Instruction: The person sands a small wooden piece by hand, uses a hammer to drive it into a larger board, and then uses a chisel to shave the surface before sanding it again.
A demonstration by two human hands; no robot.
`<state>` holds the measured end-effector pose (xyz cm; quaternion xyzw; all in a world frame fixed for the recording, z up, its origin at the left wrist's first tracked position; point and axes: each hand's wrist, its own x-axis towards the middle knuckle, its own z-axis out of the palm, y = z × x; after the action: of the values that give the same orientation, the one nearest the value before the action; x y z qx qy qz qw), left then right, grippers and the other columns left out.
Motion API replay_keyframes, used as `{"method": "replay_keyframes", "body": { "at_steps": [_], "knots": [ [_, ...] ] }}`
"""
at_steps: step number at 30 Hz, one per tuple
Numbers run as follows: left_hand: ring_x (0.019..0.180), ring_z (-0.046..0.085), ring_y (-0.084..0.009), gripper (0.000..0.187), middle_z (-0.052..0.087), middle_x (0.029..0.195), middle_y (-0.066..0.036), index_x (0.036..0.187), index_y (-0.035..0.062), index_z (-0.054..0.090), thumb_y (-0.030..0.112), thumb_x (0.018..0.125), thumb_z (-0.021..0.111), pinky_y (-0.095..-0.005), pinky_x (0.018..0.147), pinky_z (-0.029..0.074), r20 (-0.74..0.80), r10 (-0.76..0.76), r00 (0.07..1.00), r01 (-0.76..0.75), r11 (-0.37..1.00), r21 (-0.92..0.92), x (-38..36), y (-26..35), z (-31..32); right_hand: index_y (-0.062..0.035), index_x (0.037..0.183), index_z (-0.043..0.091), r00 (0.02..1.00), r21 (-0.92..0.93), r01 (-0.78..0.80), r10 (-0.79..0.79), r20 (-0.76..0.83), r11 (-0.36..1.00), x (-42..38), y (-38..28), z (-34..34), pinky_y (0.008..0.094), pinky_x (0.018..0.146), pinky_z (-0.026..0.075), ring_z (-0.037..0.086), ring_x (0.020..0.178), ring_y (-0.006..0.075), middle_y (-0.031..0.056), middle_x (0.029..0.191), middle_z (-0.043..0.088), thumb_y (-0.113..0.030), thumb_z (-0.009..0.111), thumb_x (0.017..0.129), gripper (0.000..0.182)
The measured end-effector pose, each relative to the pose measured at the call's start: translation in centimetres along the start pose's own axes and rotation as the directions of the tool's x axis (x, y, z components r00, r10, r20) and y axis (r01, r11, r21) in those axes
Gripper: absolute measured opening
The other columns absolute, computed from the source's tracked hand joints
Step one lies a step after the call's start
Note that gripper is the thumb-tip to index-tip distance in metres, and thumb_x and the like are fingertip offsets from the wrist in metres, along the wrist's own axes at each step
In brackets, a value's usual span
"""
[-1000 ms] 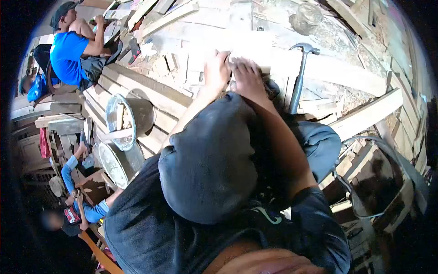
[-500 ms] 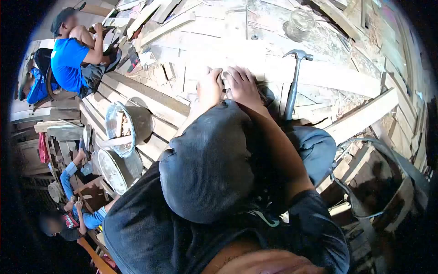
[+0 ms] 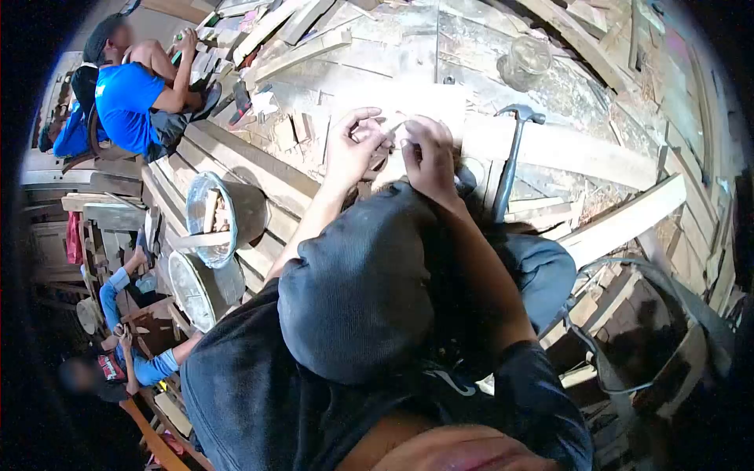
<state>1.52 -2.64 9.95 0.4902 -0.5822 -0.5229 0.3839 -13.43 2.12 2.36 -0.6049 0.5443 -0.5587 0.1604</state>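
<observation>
My left hand (image 3: 353,147) is raised over the brightly lit work surface, its thumb and fingers curled together in a pinch. Close beside it, my right hand (image 3: 430,157) is also closed, fingers bent down toward the thumb. Between the fingertips there seems to be something small and pale, but glare hides what it is. A claw hammer (image 3: 510,161) with a dark head and blue-grey handle lies to the right of my right hand. Behind the hands, a pale wooden board (image 3: 565,149) stretches to the right.
At left, a bucket of wood pieces (image 3: 206,235) stands beside another bucket (image 3: 188,292). A person in a blue shirt (image 3: 129,102) sits at upper left, another person (image 3: 118,369) at lower left. A clear round container (image 3: 528,56) stands at the back; a strapped bag (image 3: 644,330) lies lower right.
My hands have lifted and turned from lying low over the surface with fingers forward to pinching close together. The view has shifted slightly. The hammer stays where it lay.
</observation>
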Motion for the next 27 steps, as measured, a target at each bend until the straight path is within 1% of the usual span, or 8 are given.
{"method": "replay_keyframes", "body": {
  "at_steps": [1,2,5,10,15,18,21,27],
  "knots": [
    [0.089,0.066,-0.0109,0.036,0.065,0.094,-0.005,0.123,0.0009,0.064,-0.005,0.088,0.069,-0.0245,0.080,0.054,0.021,-0.060,0.998,0.061,0.995,-0.080,0.0,0.7,0.4,0.0003,0.124,0.058,0.997,0.064,-0.008,0.013,-0.079,0.998,0.6,-0.7,-0.7,0.0456,0.105,0.042,0.058,0.117,0.0321,0.0183,0.121,0.062,-0.016,0.064,0.093,0.035],
    [0.089,0.066,-0.0107,0.039,0.065,0.098,-0.005,0.121,-0.0017,0.064,-0.007,0.084,0.073,-0.0233,0.081,0.055,-0.023,-0.055,0.998,0.055,0.998,0.009,0.1,1.6,0.9,0.0027,0.121,0.060,0.953,0.323,-0.292,0.301,0.023,0.900,1.2,-1.4,-1.3,0.0372,0.093,0.050,0.066,0.102,0.0254,0.0175,0.109,0.068,-0.024,0.063,0.099,0.035],
    [0.091,0.067,-0.0113,0.039,0.067,0.101,-0.006,0.121,-0.0034,0.064,-0.008,0.083,0.074,-0.0232,0.082,0.055,0.033,0.069,0.997,-0.069,0.998,0.003,-0.2,2.8,1.8,0.0044,0.113,0.065,0.905,0.620,-0.389,0.407,0.120,0.682,2.1,-2.2,-2.7,0.0302,0.081,0.052,0.068,0.088,0.0173,0.0139,0.099,0.072,-0.029,0.062,0.101,0.036],
    [0.093,0.069,-0.0156,0.032,0.072,0.101,-0.013,0.115,-0.0044,0.064,-0.008,0.085,0.073,-0.0279,0.084,0.057,0.038,0.166,0.985,-0.161,0.981,-0.110,-0.3,2.6,1.8,0.0027,0.101,0.068,0.920,0.602,-0.322,0.392,0.016,0.730,1.9,-2.0,-3.4,0.0240,0.070,0.053,0.067,0.077,0.0096,0.0079,0.087,0.072,-0.014,0.070,0.096,0.017],
    [0.079,0.070,-0.0143,0.018,0.072,0.096,-0.011,0.113,-0.0034,0.065,0.002,0.096,0.063,-0.0268,0.071,0.058,-0.150,-0.057,0.987,0.022,0.975,-0.222,0.0,2.9,0.7,0.0018,0.100,0.066,0.921,0.610,-0.265,0.383,-0.069,0.747,2.1,-2.1,-3.9,0.0243,0.074,0.055,0.067,0.079,0.0100,0.0067,0.090,0.071,-0.012,0.073,0.093,0.017],
    [0.083,0.065,-0.0118,0.021,0.070,0.095,-0.007,0.117,-0.0012,0.066,0.009,0.103,0.055,-0.0250,0.078,0.053,0.005,-0.041,0.999,0.042,0.985,-0.170,-0.3,3.3,1.4,0.0002,0.101,0.066,0.926,0.618,-0.242,0.369,-0.085,0.748,2.2,-2.7,-4.0,0.0241,0.073,0.054,0.066,0.079,0.0086,0.0054,0.090,0.071,-0.013,0.075,0.092,0.018],
    [0.084,0.065,-0.0101,0.018,0.069,0.094,-0.006,0.115,-0.0013,0.067,0.003,0.098,0.061,-0.0237,0.076,0.053,0.090,0.021,0.996,-0.011,0.994,-0.108,-1.0,4.0,2.7,-0.0007,0.102,0.067,0.937,0.546,-0.215,0.329,-0.120,0.810,1.7,-1.9,-3.2,0.0237,0.070,0.052,0.064,0.077,0.0073,0.0046,0.088,0.071,-0.014,0.075,0.092,0.018],
    [0.076,0.066,-0.0096,0.021,0.071,0.091,-0.006,0.115,-0.0013,0.068,-0.001,0.094,0.066,-0.0213,0.071,0.054,0.019,0.026,0.999,-0.023,0.989,-0.146,-0.6,3.1,2.0,0.0001,0.104,0.066,0.907,0.566,-0.240,0.390,-0.159,0.789,2.4,-3.0,-4.6,0.0235,0.065,0.052,0.065,0.072,0.0082,0.0052,0.084,0.071,-0.012,0.073,0.093,0.018]
  ]
}}
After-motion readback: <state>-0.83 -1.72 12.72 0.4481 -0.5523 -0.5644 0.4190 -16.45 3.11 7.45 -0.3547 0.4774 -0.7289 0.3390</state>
